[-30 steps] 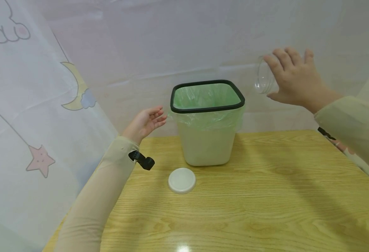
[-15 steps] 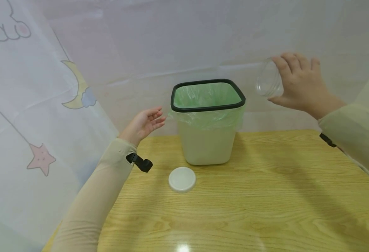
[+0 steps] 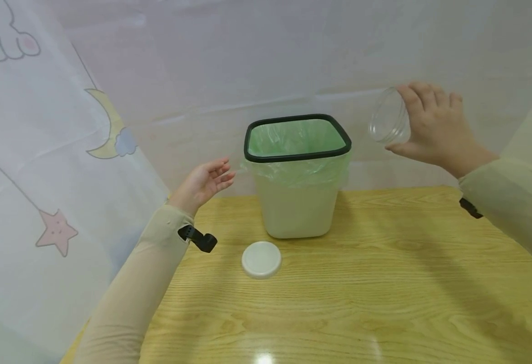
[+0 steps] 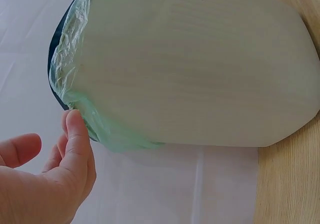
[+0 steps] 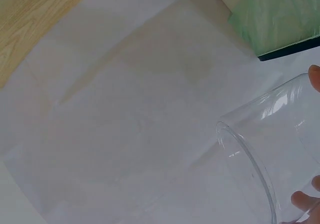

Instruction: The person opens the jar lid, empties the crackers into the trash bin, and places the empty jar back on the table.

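Observation:
A clear jar (image 3: 387, 116) is in my right hand (image 3: 434, 121), up in the air to the right of the bin and turned on its side. Thumb and fingers grip its right end, and its round left end faces the bin. In the right wrist view the see-through jar (image 5: 270, 129) shows nothing inside. My left hand (image 3: 204, 184) hovers left of the bin with loosely bent, unoccupied fingers. Its fingertips (image 4: 75, 119) overlap the green bag's edge in the left wrist view. A round white lid (image 3: 261, 260) lies on the table before the bin.
The cream bin (image 3: 297, 207) with a black rim (image 3: 299, 157) and a green plastic bag (image 3: 297, 139) stands at the back of the wooden table (image 3: 338, 303). A pale printed cloth (image 3: 202, 60) hangs behind it.
My right hand has moved slightly down and right with the jar, whose left end now tips a little downward. My left hand has drifted slightly left and down. Bin and lid stay put.

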`<state>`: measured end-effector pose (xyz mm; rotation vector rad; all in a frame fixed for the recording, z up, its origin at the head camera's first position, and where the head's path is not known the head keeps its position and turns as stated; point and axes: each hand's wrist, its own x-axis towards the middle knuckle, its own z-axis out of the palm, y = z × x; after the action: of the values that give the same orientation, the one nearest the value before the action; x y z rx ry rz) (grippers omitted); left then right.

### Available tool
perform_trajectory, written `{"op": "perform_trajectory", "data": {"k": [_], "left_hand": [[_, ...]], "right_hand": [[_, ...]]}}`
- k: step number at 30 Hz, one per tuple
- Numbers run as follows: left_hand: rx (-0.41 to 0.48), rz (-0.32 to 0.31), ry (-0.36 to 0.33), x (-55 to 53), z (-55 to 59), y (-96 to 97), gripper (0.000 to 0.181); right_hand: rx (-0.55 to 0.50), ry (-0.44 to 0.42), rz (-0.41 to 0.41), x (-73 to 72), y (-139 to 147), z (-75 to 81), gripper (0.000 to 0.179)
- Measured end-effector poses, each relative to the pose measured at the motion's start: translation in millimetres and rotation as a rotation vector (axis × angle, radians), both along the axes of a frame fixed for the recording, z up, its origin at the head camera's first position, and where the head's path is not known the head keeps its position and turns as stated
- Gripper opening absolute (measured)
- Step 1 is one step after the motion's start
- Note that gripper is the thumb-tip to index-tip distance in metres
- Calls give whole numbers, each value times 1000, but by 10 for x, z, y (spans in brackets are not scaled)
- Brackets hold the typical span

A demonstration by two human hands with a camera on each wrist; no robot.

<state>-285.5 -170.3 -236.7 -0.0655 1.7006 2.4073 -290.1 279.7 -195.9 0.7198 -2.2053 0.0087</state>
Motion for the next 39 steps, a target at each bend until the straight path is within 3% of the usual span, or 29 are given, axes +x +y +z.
{"op": "perform_trajectory", "data": {"k": [3, 11, 25, 39], "left_hand": [[-11, 6, 5, 18, -14, -2, 47], [-51, 1, 36, 54, -44, -20, 46], [-102, 5, 64, 133, -77, -13, 46], [-131, 16, 82, 170, -119, -27, 45]], "right_hand": [[-16, -23, -21, 15, -2, -20, 110], [-95, -3, 28, 43, 35, -109, 106], [-237, -143, -78, 160, -45, -159, 114], [-381, -185, -59, 215, -61, -328, 112]]}}
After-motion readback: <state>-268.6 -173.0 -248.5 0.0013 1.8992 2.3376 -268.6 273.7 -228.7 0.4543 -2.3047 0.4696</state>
